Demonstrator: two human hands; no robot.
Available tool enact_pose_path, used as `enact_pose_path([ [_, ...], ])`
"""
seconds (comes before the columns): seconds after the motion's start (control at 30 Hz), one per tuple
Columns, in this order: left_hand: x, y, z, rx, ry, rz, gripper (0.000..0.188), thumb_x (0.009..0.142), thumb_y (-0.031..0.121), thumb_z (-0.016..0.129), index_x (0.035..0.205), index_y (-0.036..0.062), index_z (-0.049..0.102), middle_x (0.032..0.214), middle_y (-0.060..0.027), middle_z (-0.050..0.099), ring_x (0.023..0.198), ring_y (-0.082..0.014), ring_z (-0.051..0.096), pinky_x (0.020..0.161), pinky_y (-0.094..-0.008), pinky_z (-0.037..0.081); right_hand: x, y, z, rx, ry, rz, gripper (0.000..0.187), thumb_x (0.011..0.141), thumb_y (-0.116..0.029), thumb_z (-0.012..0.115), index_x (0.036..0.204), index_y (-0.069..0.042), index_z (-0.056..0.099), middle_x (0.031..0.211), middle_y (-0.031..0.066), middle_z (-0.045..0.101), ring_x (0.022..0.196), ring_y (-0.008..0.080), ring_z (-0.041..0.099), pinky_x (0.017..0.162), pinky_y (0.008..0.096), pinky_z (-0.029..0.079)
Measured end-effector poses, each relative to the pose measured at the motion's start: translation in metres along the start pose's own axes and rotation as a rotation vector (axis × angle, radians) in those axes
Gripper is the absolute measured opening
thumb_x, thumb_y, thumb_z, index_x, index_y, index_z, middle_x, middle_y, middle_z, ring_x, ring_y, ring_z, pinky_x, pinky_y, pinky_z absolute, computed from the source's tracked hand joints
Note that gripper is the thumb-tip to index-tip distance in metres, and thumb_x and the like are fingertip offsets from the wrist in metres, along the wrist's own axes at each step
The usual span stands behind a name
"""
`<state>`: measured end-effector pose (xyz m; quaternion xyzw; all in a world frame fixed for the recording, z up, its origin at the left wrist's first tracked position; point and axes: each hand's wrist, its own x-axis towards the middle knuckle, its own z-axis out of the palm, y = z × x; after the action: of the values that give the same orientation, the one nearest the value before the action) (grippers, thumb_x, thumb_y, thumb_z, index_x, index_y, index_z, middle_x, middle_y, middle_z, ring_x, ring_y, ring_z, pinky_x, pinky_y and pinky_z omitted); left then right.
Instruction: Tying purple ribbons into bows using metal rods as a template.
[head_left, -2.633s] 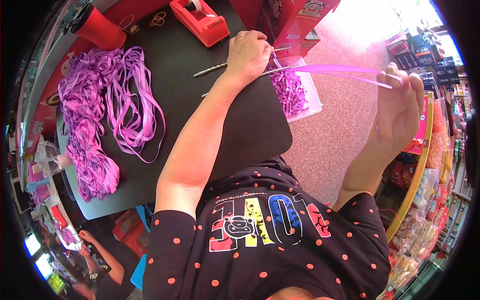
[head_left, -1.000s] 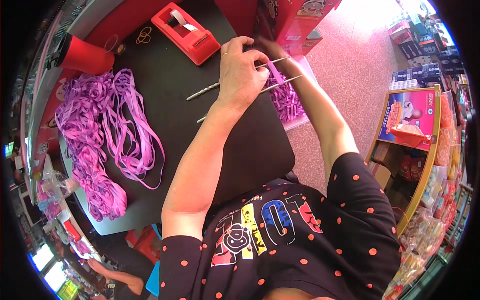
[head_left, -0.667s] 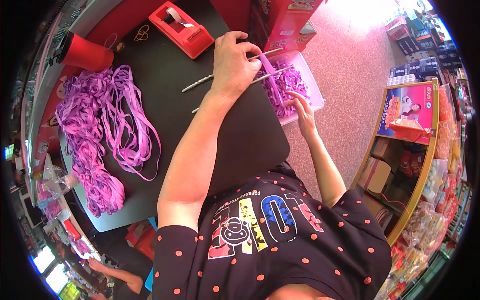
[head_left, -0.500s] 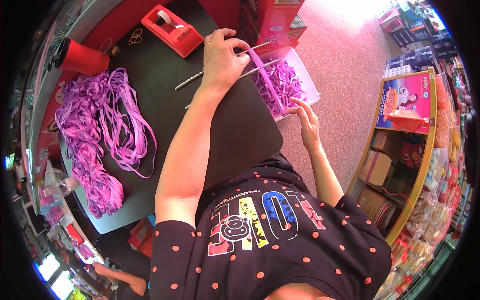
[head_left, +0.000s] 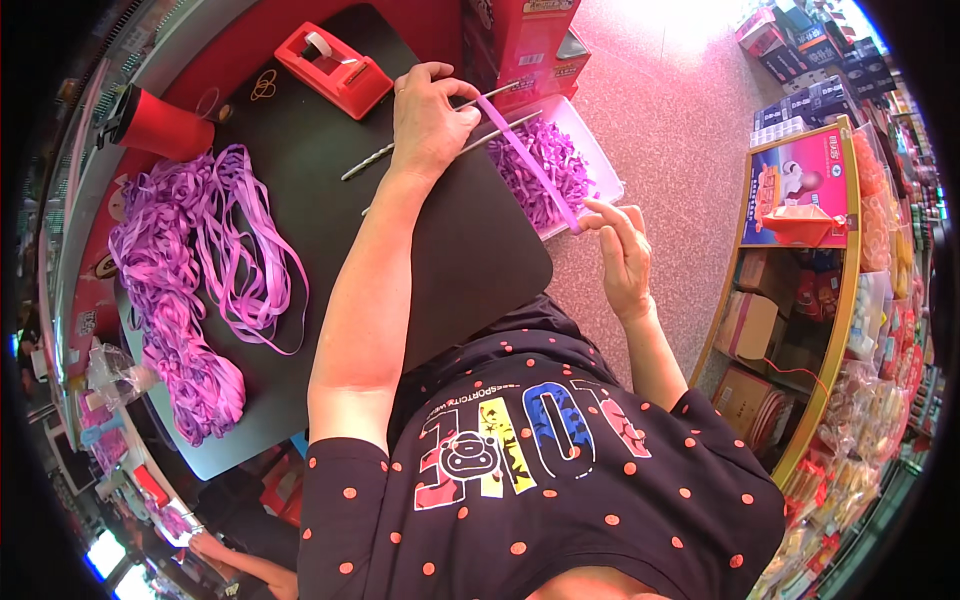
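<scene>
A narrow purple ribbon is stretched between my two hands, above a white plastic tub at the table's edge. My left hand is closed at the ribbon's upper end, thumb and forefinger together. It lies over two slim metal rods that run slantwise from the tabletop past its edge; the ribbon crosses them. With thumb and fingertips, my right hand pinches the lower end beside the tub. Many short purple ribbon pieces fill the tub. Whether my left palm touches the rods is hidden.
Long purple ribbon loops are heaped on the left of the black table. A red tape dispenser, a red cup-like container and yellow rubber bands lie farther back. Stocked shelves stand right. Another person's arm shows lower left.
My right hand has turned slightly, its fingers closer together at the ribbon's end. The ribbon stays stretched across the rods. The whole view has shifted slightly.
</scene>
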<state>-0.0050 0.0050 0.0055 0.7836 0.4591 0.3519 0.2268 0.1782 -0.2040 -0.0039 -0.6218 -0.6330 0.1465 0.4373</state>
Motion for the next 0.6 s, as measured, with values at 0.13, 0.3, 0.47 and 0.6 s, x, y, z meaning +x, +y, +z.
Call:
enact_pose_path([
  [0.13, 0.0, -0.001, 0.001, -0.009, -0.002, -0.003, 0.02, 0.067, 0.009, 0.067, 0.086, 0.0087, 0.072, 0.121, -0.0082, 0.053, 0.116, -0.0274, 0.043, 0.098, -0.035, 0.038, -0.001, -0.003, -0.001, 0.032, 0.033, 0.012, 0.028, 0.092, -0.014, 0.045, 0.113, -0.003, 0.06, 0.088, 0.0065, 0.068, 0.088, 0.0211, 0.054, 0.088, 0.0336, 0.039],
  [0.3, 0.0, -0.001, 0.0, -0.007, 0.001, 0.004, 0.019, 0.068, 0.009, 0.068, 0.086, 0.0083, 0.072, 0.121, -0.0084, 0.053, 0.115, -0.0273, 0.043, 0.098, -0.0348, 0.039, 0.011, -0.018, -0.008, 0.179, 0.068, -0.014, 0.033, 0.094, -0.018, 0.04, 0.114, 0.0, 0.059, 0.086, 0.006, 0.067, 0.09, 0.0164, 0.052, 0.086, 0.0329, 0.038],
  [0.47, 0.001, -0.003, 0.001, -0.01, 0.012, -0.001, 0.019, 0.068, 0.009, 0.069, 0.086, 0.008, 0.072, 0.12, -0.0087, 0.053, 0.115, -0.0275, 0.043, 0.097, -0.0352, 0.04, 0.057, -0.026, -0.014, 0.439, 0.049, -0.077, 0.047, 0.1, -0.028, 0.028, 0.121, 0.007, 0.05, 0.092, 0.0182, 0.065, 0.087, 0.0233, 0.061, 0.09, 0.0382, 0.037],
  [0.6, 0.001, -0.003, 0.003, 0.012, 0.048, 0.016, 0.017, 0.066, 0.009, 0.071, 0.083, 0.0068, 0.072, 0.119, -0.0105, 0.054, 0.114, -0.0288, 0.044, 0.096, -0.0359, 0.04, 0.119, -0.052, -0.005, 0.729, 0.011, -0.142, 0.045, 0.099, -0.025, 0.027, 0.12, 0.004, 0.053, 0.086, 0.0094, 0.068, 0.087, 0.0162, 0.058, 0.091, 0.0359, 0.037],
])
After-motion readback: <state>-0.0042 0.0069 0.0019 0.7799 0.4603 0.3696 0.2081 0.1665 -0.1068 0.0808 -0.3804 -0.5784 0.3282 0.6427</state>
